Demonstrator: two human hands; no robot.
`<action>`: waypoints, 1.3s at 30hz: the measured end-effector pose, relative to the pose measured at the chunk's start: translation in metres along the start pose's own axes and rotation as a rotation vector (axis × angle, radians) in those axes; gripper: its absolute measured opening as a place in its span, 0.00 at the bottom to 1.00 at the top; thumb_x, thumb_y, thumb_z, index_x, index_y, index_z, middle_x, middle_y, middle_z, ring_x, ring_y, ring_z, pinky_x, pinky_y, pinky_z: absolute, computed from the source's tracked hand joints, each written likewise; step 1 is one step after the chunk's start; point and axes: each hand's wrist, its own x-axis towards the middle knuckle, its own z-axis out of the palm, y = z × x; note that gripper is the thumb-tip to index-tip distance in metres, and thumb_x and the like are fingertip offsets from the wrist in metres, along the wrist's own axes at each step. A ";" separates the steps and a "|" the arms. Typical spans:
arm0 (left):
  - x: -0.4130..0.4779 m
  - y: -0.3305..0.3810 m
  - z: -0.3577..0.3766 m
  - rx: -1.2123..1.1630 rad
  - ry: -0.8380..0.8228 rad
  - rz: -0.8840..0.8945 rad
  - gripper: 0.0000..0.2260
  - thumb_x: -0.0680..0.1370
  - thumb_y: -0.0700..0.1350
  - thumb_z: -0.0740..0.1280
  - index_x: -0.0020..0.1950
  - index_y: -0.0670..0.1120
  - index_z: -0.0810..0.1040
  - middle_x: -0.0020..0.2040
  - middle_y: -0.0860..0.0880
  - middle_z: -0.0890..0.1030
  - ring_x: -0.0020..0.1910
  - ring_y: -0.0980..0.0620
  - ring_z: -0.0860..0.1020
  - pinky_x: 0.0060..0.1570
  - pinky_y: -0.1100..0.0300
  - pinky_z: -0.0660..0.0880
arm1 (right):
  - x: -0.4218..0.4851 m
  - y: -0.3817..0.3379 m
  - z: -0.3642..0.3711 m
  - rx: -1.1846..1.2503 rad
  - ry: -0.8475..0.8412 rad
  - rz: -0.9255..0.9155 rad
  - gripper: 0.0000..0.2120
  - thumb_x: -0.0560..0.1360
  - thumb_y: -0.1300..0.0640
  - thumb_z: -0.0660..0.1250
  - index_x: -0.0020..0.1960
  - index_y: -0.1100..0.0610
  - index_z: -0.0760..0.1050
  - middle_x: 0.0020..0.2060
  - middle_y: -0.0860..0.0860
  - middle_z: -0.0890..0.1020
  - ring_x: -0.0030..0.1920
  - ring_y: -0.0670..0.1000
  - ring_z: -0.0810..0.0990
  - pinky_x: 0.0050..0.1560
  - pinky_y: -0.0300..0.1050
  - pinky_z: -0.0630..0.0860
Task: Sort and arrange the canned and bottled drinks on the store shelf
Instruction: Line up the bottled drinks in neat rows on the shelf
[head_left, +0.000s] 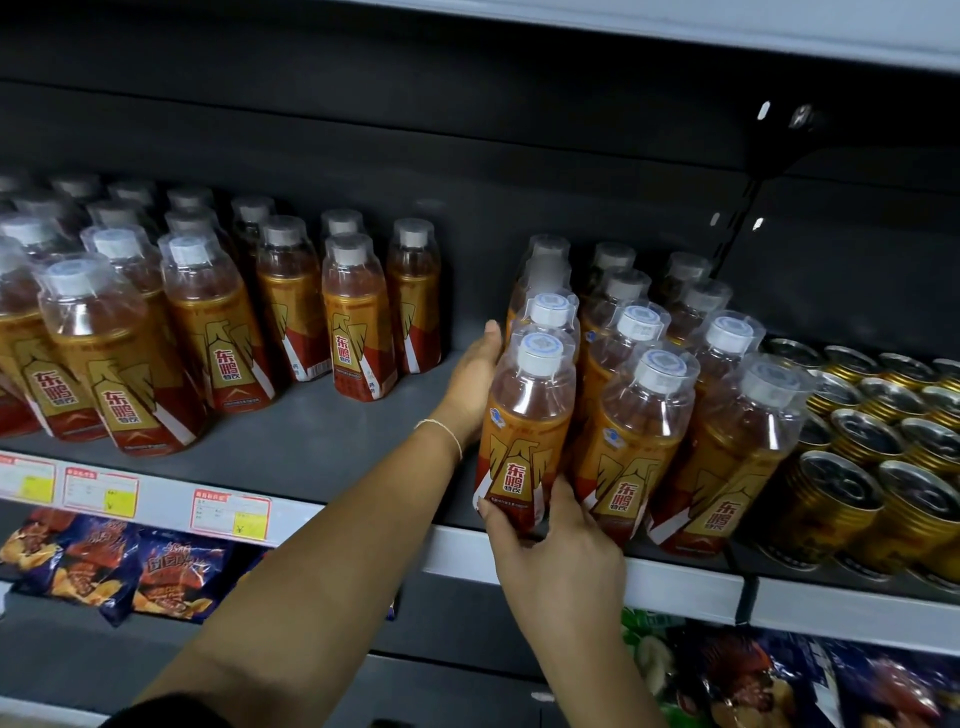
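Plastic bottle (524, 436), full so probably heavy, stiff and slick, stands at front edge of shelf (332, 457); right hand (561, 556) grip curls round its base, left hand (472, 384) straight-fingered alongside; best held low, on the label.

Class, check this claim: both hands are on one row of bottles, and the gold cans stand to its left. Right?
Not quite. The head view shows the gold cans to the right of the row of bottles, not its left. The left hand and right hand are both on that row.
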 end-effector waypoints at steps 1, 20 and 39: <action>0.001 -0.001 -0.004 0.018 0.019 0.026 0.23 0.83 0.54 0.56 0.69 0.38 0.71 0.71 0.36 0.71 0.70 0.36 0.69 0.68 0.46 0.69 | -0.001 0.002 0.001 0.020 0.019 -0.018 0.32 0.59 0.45 0.84 0.53 0.67 0.82 0.38 0.58 0.86 0.33 0.57 0.85 0.29 0.46 0.79; -0.045 -0.065 -0.031 0.244 -0.179 0.292 0.34 0.72 0.77 0.50 0.74 0.63 0.64 0.70 0.56 0.74 0.69 0.55 0.72 0.70 0.47 0.67 | -0.011 0.035 0.001 0.224 0.177 -0.158 0.16 0.67 0.56 0.80 0.51 0.64 0.85 0.41 0.54 0.87 0.38 0.51 0.86 0.35 0.45 0.83; -0.069 -0.047 -0.053 0.488 -0.146 0.433 0.35 0.75 0.68 0.59 0.79 0.56 0.56 0.77 0.55 0.62 0.75 0.58 0.62 0.73 0.48 0.63 | 0.001 0.036 -0.017 0.259 0.058 -0.129 0.04 0.68 0.60 0.80 0.39 0.57 0.85 0.32 0.49 0.85 0.31 0.51 0.83 0.30 0.41 0.78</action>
